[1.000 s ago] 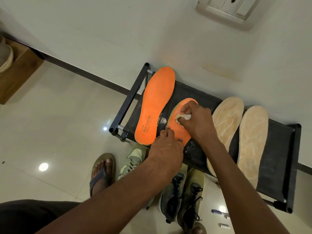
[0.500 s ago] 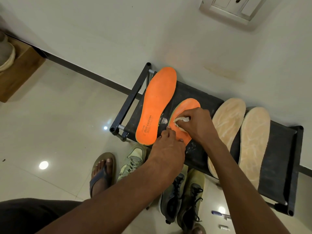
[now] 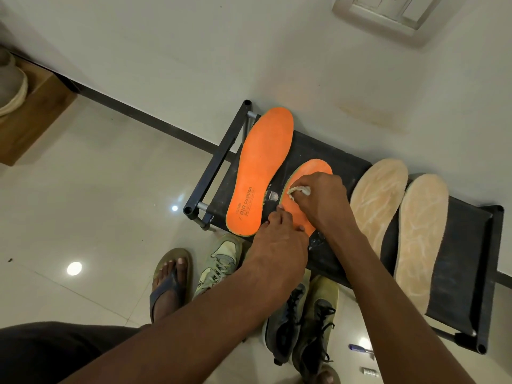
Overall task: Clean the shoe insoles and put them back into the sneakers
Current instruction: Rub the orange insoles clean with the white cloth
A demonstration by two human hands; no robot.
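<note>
Rack (image 3: 468, 273) crowded w/ insoles, wall tight behind, sneakers (image 3: 299, 322) block floor below

Four insoles (image 3: 261, 173) lie flat on the rack (image 3: 457, 273).

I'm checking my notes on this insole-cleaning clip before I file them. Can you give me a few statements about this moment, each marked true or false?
1. Four insoles lie on the black rack. True: two orange ones and two beige ones.
2. The right hand holds a brush. False: it holds a small whitish cloth against the partly covered orange insole.
3. The left hand presses on the near end of that same insole. True.
4. The printed orange insole is already inside a sneaker. False: it lies flat on the rack, at its left end.
5. The sneakers stand on top of the rack. False: they are on the floor in front of it.
</note>
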